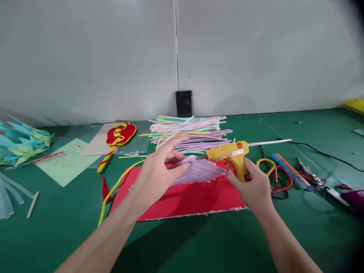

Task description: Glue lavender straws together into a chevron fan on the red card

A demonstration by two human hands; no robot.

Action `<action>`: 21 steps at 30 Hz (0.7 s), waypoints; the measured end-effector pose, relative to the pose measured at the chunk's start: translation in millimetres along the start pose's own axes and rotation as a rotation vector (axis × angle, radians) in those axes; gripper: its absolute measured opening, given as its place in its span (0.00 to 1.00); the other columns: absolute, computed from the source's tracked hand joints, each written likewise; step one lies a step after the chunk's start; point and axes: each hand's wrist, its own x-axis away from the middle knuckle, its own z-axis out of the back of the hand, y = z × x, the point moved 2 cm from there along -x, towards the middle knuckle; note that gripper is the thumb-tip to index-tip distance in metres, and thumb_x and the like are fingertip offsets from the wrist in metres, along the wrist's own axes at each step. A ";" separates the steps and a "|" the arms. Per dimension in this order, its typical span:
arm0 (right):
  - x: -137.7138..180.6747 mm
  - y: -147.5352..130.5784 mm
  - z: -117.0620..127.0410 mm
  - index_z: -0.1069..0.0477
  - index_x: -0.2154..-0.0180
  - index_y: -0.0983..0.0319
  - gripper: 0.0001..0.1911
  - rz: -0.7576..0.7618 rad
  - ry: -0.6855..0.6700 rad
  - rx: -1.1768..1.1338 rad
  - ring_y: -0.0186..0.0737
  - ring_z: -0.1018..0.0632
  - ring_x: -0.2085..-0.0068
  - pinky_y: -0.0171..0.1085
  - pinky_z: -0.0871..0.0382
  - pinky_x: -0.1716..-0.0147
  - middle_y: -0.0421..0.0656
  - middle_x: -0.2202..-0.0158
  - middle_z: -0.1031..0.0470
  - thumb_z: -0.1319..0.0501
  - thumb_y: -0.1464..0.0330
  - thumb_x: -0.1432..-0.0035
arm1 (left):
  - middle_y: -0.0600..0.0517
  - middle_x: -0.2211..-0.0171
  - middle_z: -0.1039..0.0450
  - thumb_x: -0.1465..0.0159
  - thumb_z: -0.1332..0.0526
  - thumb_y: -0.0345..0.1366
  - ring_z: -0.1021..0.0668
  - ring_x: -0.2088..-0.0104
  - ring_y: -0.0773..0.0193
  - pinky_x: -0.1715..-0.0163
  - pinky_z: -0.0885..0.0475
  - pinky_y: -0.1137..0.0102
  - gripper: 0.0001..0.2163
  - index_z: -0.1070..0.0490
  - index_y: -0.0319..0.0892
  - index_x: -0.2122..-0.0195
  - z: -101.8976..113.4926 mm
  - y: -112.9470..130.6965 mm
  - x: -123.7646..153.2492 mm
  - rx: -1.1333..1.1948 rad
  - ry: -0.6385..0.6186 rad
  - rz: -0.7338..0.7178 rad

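My right hand (251, 185) is wrapped round the handle of a yellow hot glue gun (226, 152), a glue stick poking out of its back end. The gun's nozzle points left, at the upper edge of a lilac panel of pipe cleaners (197, 171) laid side by side. My left hand (162, 167) pinches that panel at its left part, thumb in front and fingers behind. Beneath the panel lies a red board (196, 199) with a ragged white front edge. Where exactly the nozzle tip touches is hard to make out.
Behind the board lies a pile of pastel pipe cleaners (190, 131), with a black phone (184, 103) against the wall. To the right are scissors (281, 178) and keys (317, 180). A red-and-yellow fan (121, 134), green paper (66, 163) and turquoise petals (24, 142) are left.
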 end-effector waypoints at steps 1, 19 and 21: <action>-0.2 -0.3 0.1 0.42 0.75 0.60 0.11 0.000 -0.001 0.001 0.28 0.41 0.79 0.30 0.43 0.81 0.33 0.79 0.44 0.40 0.67 0.49 | 0.58 0.69 0.24 0.43 0.38 0.29 0.22 0.66 0.70 0.59 0.28 0.76 0.24 0.35 0.52 0.45 -0.1 -0.2 0.1 -0.003 0.001 -0.002; 0.1 0.4 0.2 0.42 0.76 0.60 0.10 -0.041 -0.016 -0.022 0.28 0.40 0.79 0.30 0.44 0.80 0.33 0.79 0.44 0.40 0.68 0.49 | 0.57 0.68 0.24 0.42 0.38 0.31 0.22 0.66 0.67 0.59 0.26 0.72 0.23 0.36 0.52 0.45 0.3 0.8 2.3 -0.025 0.000 -0.008; 0.1 0.1 0.9 0.43 0.77 0.59 0.11 -0.041 -0.011 -0.012 0.28 0.42 0.79 0.30 0.45 0.81 0.33 0.80 0.46 0.40 0.68 0.49 | 0.56 0.67 0.24 0.42 0.39 0.31 0.22 0.65 0.67 0.58 0.26 0.72 0.23 0.36 0.52 0.45 0.3 1.5 2.6 -0.026 -0.005 -0.006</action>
